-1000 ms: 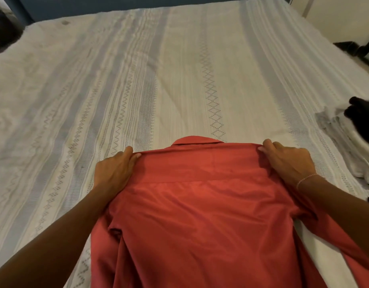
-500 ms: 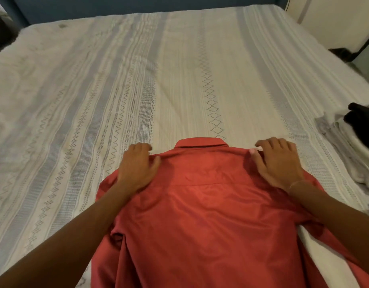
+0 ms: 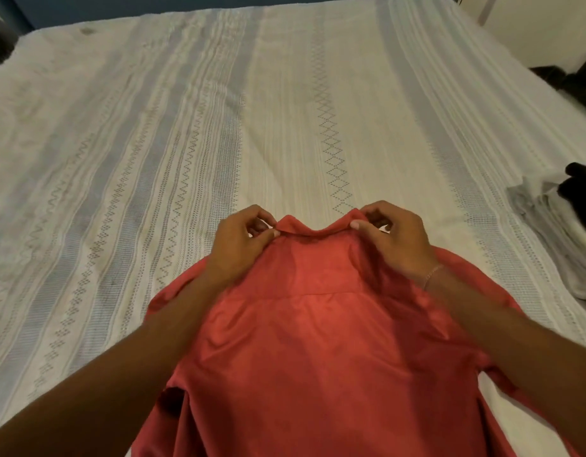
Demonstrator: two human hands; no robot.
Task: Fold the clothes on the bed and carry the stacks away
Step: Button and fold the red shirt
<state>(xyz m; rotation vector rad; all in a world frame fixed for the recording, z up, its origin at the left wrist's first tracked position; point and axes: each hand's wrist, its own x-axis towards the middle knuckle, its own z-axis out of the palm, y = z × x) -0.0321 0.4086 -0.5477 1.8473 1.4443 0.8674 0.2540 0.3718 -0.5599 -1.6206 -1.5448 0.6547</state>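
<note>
Red shirt (image 3: pixel 318 357) lies back-up on the bed (image 3: pixel 285 110), smooth sheen, collar (image 3: pixel 313 230) between the fingers. Left hand (image 3: pixel 239 249) pinches the collar's left end, right hand (image 3: pixel 397 242) its right end. Folded pale clothes (image 3: pixel 555 232) lie right of the right fingers.

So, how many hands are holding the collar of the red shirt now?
2. The left hand pinches the left end of the collar of the red shirt; the right hand pinches its right end. Both are fully in view, nothing hidden.
</note>
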